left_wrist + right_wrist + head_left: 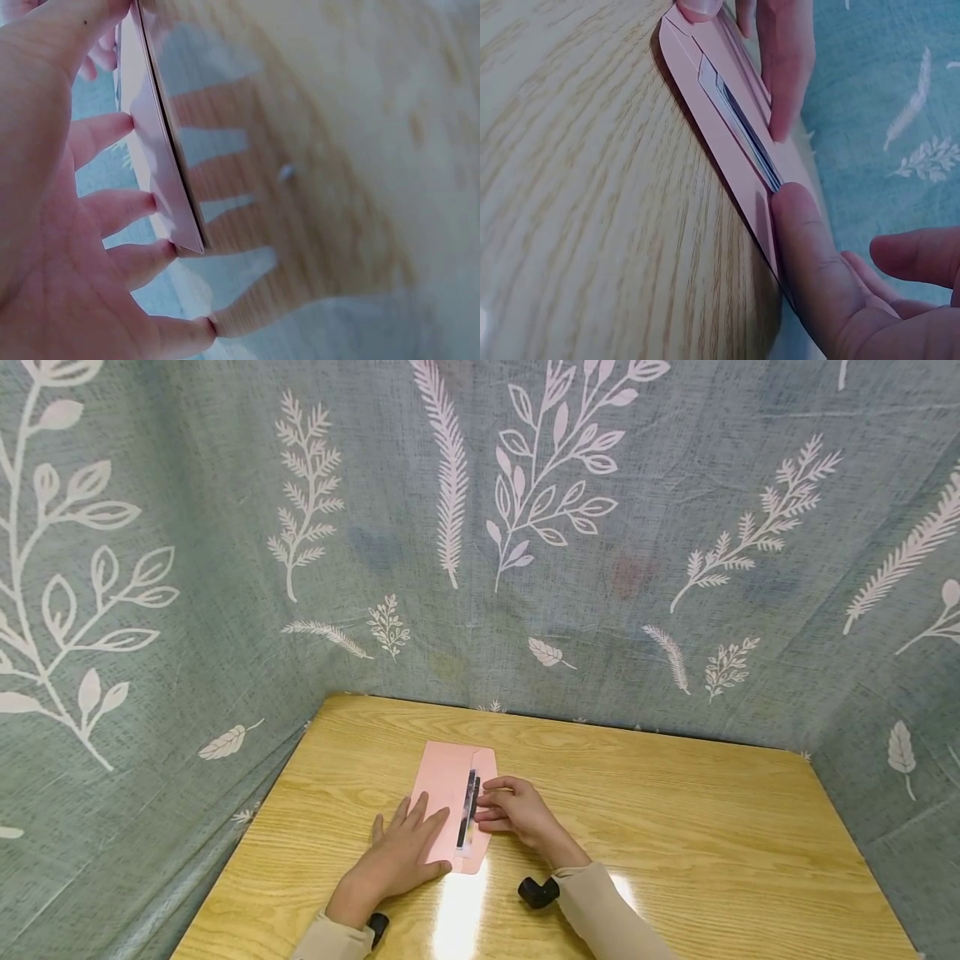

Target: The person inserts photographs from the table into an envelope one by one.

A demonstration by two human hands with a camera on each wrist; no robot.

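Observation:
A pink envelope (442, 768) lies on the table with its flap side turned to the right. Several thin cards or photos (467, 818) stick out of its opening; their printed content is too small to tell. My left hand (401, 853) rests on the envelope's left part with fingers spread, the thumb near its lower edge. At the opening, my right hand (521, 814) reaches in from the right. In the right wrist view, one of its digits presses on the edge of the cards (742, 127) while other fingers stay apart from them.
The wooden table (675, 827) extends to the right of the envelope and reflects light near its front. Patterned blue-green cloth (480, 635) hangs behind and along both sides of the table. Each wrist wears a black camera mount (537, 892).

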